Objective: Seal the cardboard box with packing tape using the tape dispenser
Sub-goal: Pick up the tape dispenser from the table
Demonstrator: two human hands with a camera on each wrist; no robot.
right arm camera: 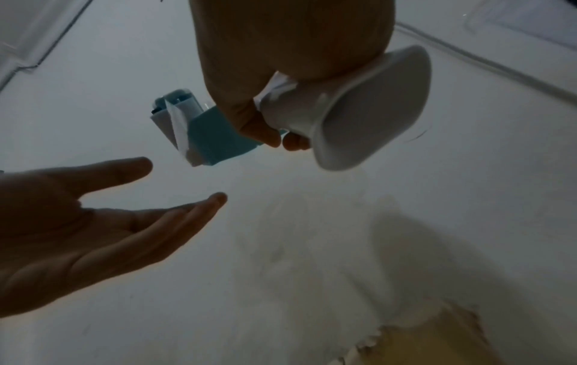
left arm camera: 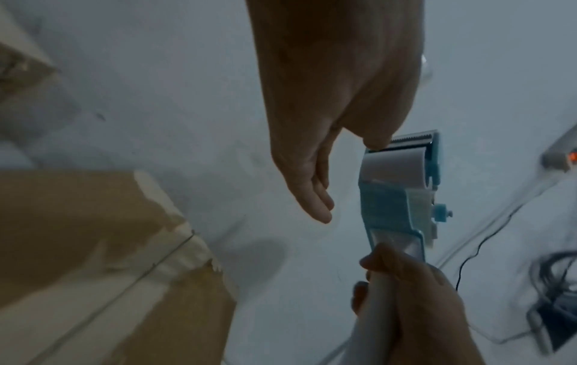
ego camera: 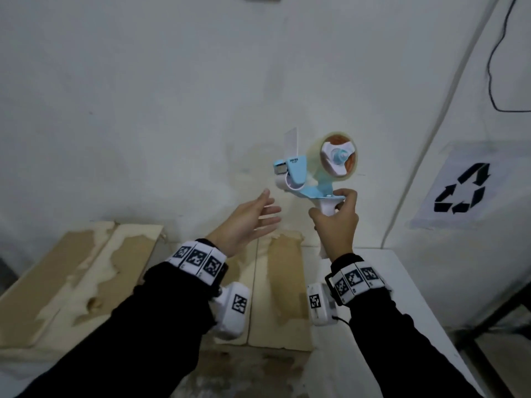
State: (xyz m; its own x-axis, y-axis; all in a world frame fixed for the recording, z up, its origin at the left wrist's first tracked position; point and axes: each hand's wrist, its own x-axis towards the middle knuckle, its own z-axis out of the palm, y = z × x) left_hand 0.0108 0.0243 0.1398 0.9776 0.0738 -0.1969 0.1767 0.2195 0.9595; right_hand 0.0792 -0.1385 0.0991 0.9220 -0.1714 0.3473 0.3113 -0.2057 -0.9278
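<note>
A scuffed white wall (ego camera: 178, 90), stained pale brown low down, fills the far side of a dimly lit room. A recycling-symbol sheet (ego camera: 462, 188) is stuck on it at the right, beside a white conduit (ego camera: 448, 90) and a hanging black cable (ego camera: 492, 67). A white tabletop (ego camera: 373, 334) runs along the near right.

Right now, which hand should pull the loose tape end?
Left. The left hand is open and empty beside the blue-and-white tape dispenser; the right hand grips its white handle, likely best kept there.
</note>
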